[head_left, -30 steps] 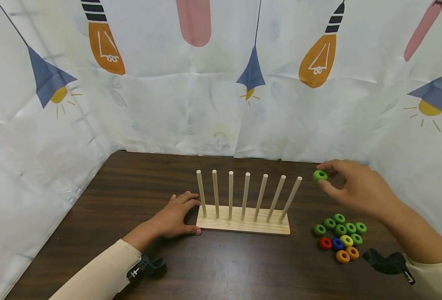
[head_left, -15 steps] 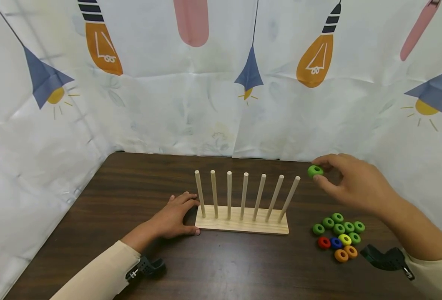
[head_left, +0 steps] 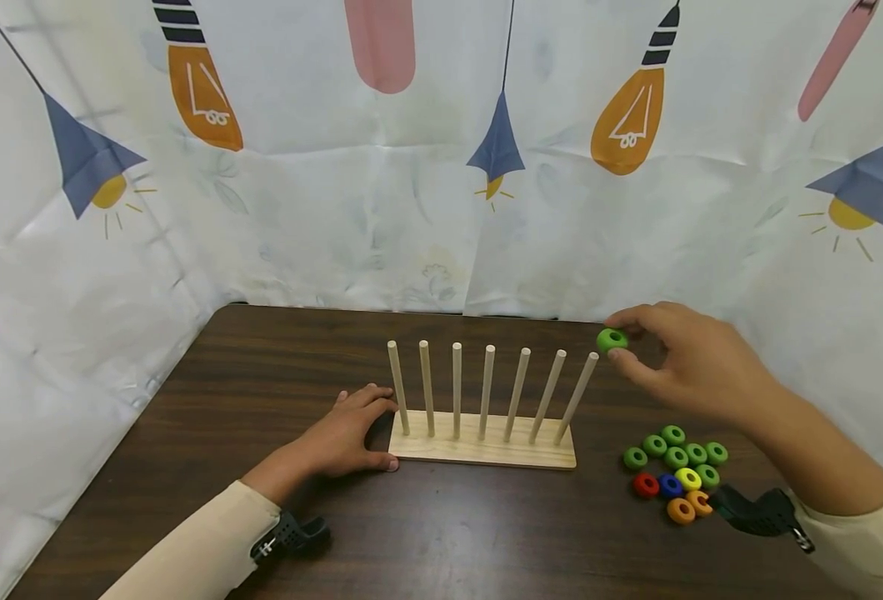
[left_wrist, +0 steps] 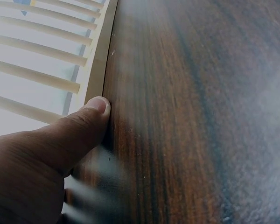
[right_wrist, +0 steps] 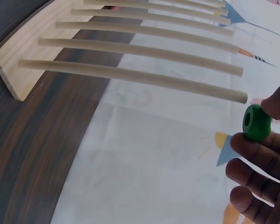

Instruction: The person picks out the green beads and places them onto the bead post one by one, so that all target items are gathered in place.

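Note:
A wooden peg rack (head_left: 479, 450) stands on the dark table, its flat base carrying a row of several upright bare pegs. My left hand (head_left: 347, 435) holds the rack's left end, thumb against the front edge of the base and fingers round towards the back, as the left wrist view (left_wrist: 95, 56) of the base edge also shows. Between thumb and index finger, my right hand (head_left: 685, 362) pinches a green ring bead (head_left: 606, 345). The bead hangs just above and right of the rightmost peg's tip (right_wrist: 240, 97), its hole facing that peg in the right wrist view.
Right of the rack lies a group of ring beads: several green (head_left: 628, 462), one red (head_left: 640, 492), one blue (head_left: 664, 490), one yellow (head_left: 682, 483) and two orange (head_left: 675, 517). A printed cloth (head_left: 336, 233) hangs behind the table (head_left: 441, 542).
My right hand has moved left with the green bead, bringing it closer to the rightmost peg's tip. The left hand stays at the rack; the view has shifted slightly.

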`<state>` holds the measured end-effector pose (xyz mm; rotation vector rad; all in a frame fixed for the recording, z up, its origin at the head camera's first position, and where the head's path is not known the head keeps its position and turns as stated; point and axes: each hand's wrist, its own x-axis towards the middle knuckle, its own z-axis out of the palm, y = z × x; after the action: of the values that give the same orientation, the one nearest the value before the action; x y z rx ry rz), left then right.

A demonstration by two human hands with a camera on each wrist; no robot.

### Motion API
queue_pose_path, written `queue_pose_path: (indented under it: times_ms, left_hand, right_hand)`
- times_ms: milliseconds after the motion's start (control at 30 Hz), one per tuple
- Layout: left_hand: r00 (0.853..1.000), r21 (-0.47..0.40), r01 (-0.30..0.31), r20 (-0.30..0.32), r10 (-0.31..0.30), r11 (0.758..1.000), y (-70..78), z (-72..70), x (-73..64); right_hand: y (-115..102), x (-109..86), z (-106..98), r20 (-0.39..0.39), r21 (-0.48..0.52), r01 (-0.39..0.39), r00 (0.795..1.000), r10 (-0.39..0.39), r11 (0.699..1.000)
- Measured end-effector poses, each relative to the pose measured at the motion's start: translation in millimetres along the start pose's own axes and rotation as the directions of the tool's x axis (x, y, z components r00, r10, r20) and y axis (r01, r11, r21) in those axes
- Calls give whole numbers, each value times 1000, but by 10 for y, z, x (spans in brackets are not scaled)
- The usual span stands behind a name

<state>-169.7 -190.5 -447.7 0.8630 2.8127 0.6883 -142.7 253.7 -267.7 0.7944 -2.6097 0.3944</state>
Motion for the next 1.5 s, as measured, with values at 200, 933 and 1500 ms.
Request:
queue_pose_path:
  times_ms: [200, 933, 1500]
  left_hand:
    - [1000, -29, -2, -4, 1, 1000, 21, -16, -10]
    - [997, 32, 58, 40, -60, 998, 66, -44, -6]
    - [1000, -36, -13, -22, 13, 999, -121, 85, 12]
  right_hand:
    - [-65, 49, 8, 11, 2, 13, 1000, -13, 1000]
    - [-239, 221, 88, 41, 5, 71, 997, -71, 997]
    - [-354, 343, 108, 56, 41, 107, 992, -109, 993]
